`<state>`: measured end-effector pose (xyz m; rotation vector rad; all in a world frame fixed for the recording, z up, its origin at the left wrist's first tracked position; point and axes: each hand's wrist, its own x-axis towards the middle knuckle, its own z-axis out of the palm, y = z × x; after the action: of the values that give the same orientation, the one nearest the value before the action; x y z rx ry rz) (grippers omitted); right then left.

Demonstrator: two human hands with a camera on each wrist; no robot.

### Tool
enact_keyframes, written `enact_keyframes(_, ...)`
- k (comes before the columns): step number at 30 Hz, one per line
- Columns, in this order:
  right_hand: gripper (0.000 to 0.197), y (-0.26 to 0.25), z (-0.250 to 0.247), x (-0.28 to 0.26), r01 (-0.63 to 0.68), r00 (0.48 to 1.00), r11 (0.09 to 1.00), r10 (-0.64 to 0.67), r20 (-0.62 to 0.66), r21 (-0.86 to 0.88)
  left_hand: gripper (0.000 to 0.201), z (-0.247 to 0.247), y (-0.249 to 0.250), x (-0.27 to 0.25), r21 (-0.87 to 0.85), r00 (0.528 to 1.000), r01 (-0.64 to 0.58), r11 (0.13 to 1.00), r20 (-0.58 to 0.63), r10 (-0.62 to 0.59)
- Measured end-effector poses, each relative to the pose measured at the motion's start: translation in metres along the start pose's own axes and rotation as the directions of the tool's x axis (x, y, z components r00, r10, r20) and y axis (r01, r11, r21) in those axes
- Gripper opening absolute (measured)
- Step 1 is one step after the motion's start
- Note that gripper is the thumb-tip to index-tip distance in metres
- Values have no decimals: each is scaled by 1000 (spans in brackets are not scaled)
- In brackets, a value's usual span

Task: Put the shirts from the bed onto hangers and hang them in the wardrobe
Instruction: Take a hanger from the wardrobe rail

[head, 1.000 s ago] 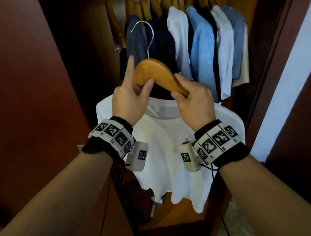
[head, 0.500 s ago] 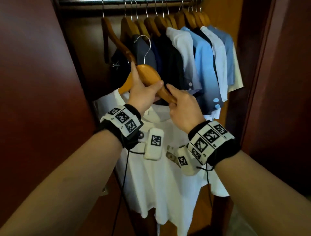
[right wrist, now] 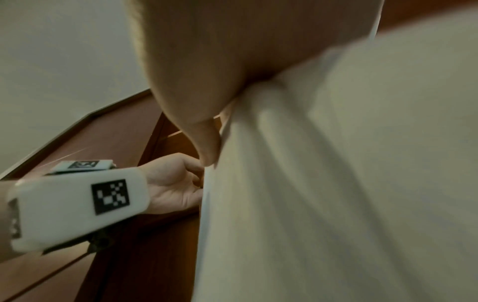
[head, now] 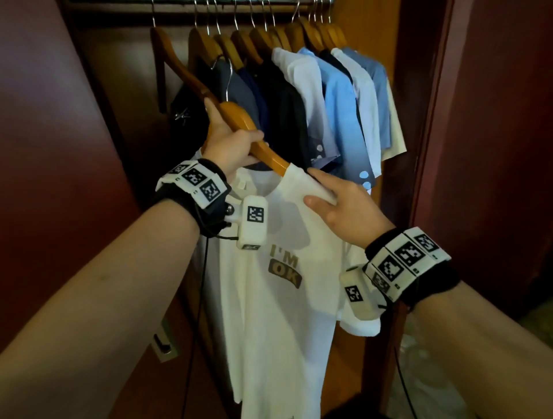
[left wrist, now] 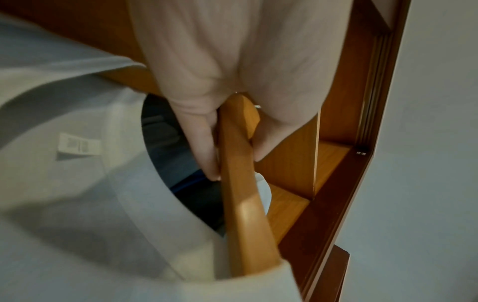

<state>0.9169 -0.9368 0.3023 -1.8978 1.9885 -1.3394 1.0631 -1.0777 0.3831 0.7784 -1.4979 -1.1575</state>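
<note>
A white T-shirt (head: pixel 278 305) printed "I'M OK" hangs on a wooden hanger (head: pixel 263 149) with a metal hook, held up in front of the open wardrobe. My left hand (head: pixel 230 146) grips the hanger's middle, fingers curled round the wood (left wrist: pixel 238 163). My right hand (head: pixel 332 197) holds the shirt's right shoulder over the hanger's arm, thumb in front and fingers behind; the wrist view shows the thumb pressed into the white cloth (right wrist: pixel 323 183). The hook (head: pixel 229 77) is below the rail (head: pixel 239 3), not on it.
Several shirts on wooden hangers (head: pixel 338 101) fill the rail's middle and right: dark, white, blue. An empty wooden hanger (head: pixel 176 68) hangs at the left with a dark garment behind it. Dark red wardrobe doors (head: pixel 59 149) stand on both sides.
My right hand slid from the hanger's arm down onto the shirt's right shoulder. The hanger and shirt rose and moved closer to the rail; my view tilted up.
</note>
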Motion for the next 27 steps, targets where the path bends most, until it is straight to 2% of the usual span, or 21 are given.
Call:
enact_keyframes(4, 56, -2, -10, -4, 15, 1000, 995, -14, -4, 98, 108, 5, 4, 3, 97, 999, -8, 995, 46, 3)
enact_keyframes(7, 55, -8, -17, -5, 17, 999, 986, -23, 38, 163, 98, 8, 8, 8, 221, 999, -33, 975, 46, 23)
enact_keyframes(10, 53, -17, -15, -5, 32, 999, 987, -34, 12, 160, 72, 6, 9, 16, 480, 985, -93, 872, -84, 152)
enact_keyframes(13, 51, -26, -8, -3, 34, 999, 983, -31, -15, 180, 72, 0, 4, 26, 619, 963, -65, 783, -167, 212)
enact_keyframes(15, 49, -30, -6, -2, 28, 999, 985, -24, -26, 169, 64, -4, 3, 33, 678, 952, -39, 735, -200, 234)
enact_keyframes(17, 49, -31, -6, 0, 25, 999, 988, -20, -32, 155, 60, -9, 5, 41, 687, 951, -13, 726, -216, 221)
enact_keyframes(22, 49, -35, -3, 4, 18, 1000, 984, -14, -23, 180, 61, -22, 9, 66, 497, 986, -41, 867, -118, 115)
enact_keyframes(27, 51, -40, -1, 12, 27, 999, 985, -22, -35, 169, 63, -28, 12, 79, 390, 988, -13, 921, -138, 72)
